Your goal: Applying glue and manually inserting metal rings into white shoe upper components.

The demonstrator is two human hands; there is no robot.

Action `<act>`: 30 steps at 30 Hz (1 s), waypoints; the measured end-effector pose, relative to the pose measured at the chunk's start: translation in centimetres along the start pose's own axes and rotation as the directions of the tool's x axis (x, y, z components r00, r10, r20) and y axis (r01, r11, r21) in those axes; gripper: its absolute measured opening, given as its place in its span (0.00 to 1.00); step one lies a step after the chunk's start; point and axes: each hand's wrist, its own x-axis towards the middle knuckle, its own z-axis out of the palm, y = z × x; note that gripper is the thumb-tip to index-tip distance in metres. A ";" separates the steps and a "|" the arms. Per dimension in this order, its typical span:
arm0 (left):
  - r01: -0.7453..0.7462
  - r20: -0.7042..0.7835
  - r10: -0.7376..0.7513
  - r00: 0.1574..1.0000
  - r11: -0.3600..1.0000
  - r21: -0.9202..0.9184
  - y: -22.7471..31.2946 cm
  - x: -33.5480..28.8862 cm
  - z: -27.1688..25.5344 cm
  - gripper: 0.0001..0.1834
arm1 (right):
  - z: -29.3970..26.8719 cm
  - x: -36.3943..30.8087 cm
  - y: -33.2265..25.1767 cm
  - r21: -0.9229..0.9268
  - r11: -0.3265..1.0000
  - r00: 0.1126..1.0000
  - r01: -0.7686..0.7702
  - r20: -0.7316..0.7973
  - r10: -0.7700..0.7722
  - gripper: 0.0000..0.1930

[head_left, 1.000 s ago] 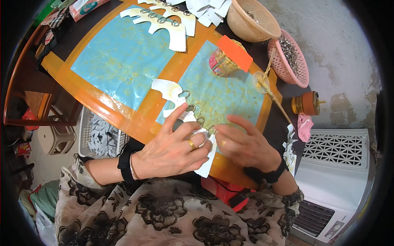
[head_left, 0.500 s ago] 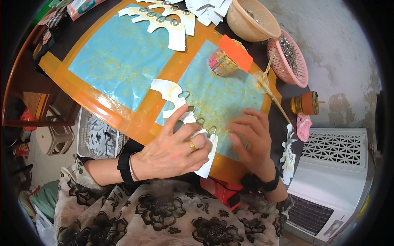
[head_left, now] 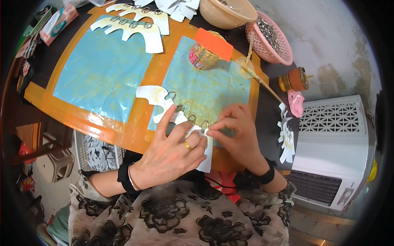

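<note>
A white scalloped paper strip lies at the table's near side, with several metal wire loops along its far edge. My left hand lies across the strip with its fingers apart, pressing it down; the index finger is stretched toward one loop. With thumb and index finger together, my right hand pinches the strip's right end, close to the last loop. Beyond the hands stands a tub of yellowish paste, partly covered by an orange flap.
Finished-looking strips with loops lie at the far left. A pink basket of metal pieces and a beige basket stand at the far right. A paste-coated stick crosses the right edge. A white air cooler stands beside the table.
My right hand has moved left and its spread fingers have closed into a pinch at the strip's end. My left hand stays on the strip. The whole view has shifted somewhat.
</note>
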 end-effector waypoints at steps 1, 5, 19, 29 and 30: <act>-0.017 0.001 0.017 1.000 1.000 -0.012 0.0 0.0 0.0 0.20 | -0.1 0.0 0.0 0.022 1.000 1.000 -0.018 0.023 0.018 0.07; 0.003 -0.012 -0.004 1.000 0.998 -0.059 0.1 -0.2 0.4 0.25 | -0.4 0.4 -0.4 0.047 0.990 0.986 -0.132 0.112 0.126 0.06; -0.052 -0.069 0.050 0.996 0.998 -0.028 -0.7 -0.8 0.7 0.23 | 0.2 0.0 -3.7 -0.189 0.972 0.985 -0.139 0.077 0.155 0.09; -0.042 -0.045 0.040 0.998 0.998 -0.046 -0.6 -0.7 0.7 0.25 | 0.8 -0.5 -2.3 0.313 0.827 0.879 -0.467 0.069 0.471 0.10; -0.043 -0.045 0.041 0.998 0.998 -0.046 -0.6 -0.7 0.7 0.25 | 0.8 -0.5 -2.4 0.320 0.821 0.875 -0.473 0.066 0.479 0.10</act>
